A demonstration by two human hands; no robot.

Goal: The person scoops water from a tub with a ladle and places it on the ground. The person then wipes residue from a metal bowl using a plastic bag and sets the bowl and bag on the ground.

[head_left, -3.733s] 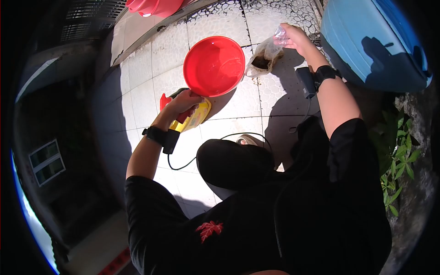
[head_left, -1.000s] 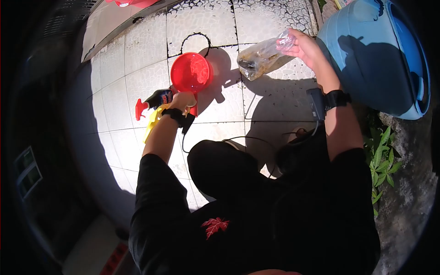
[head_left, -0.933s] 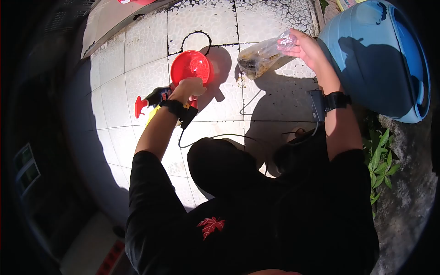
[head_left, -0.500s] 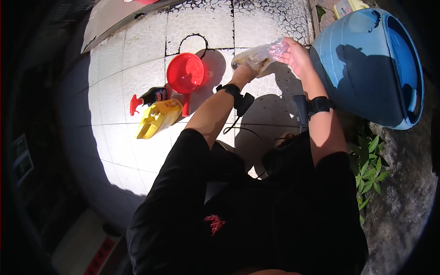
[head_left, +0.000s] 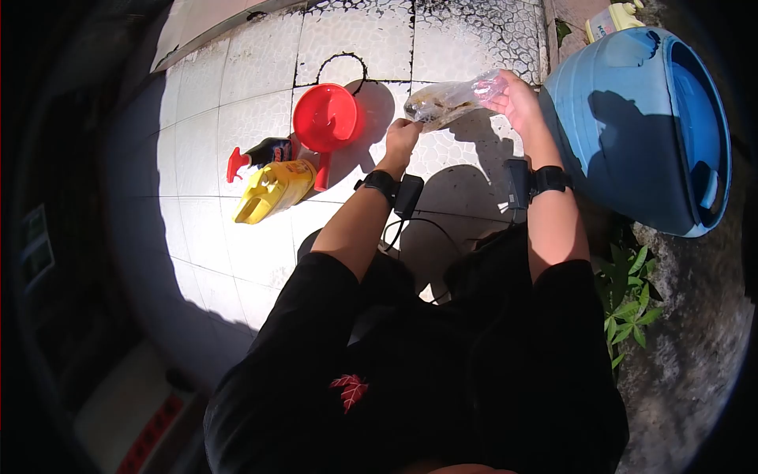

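A crumpled clear plastic bag (head_left: pixel 452 101) with brown, dirty-looking stuff in or on it stretches between my two hands above the tiled floor. My left hand (head_left: pixel 403 141) pinches its lower left edge, the fingertips pressed together. At the opposite, pinkish end, my right hand (head_left: pixel 515 103) has its fingers closed round the plastic. Whether the brown matter lies inside the bag or sticks to its outside I cannot tell. Left of my left hand, a red water dipper (head_left: pixel 325 118) rests on the tiles with its handle toward me.
Beside the dipper lie a dark spray bottle (head_left: pixel 267 152) with a red trigger and a yellow jug (head_left: pixel 272 192). A big blue barrel (head_left: pixel 608 118) lies tilted at the right, with a pale yellow bottle (head_left: pixel 612 21) behind it. Green leaves (head_left: pixel 629 308) grow by the wall.
My left hand has drawn back toward me and left, from beneath the bag to its near edge. My right hand keeps its hold; the view has shifted slightly.
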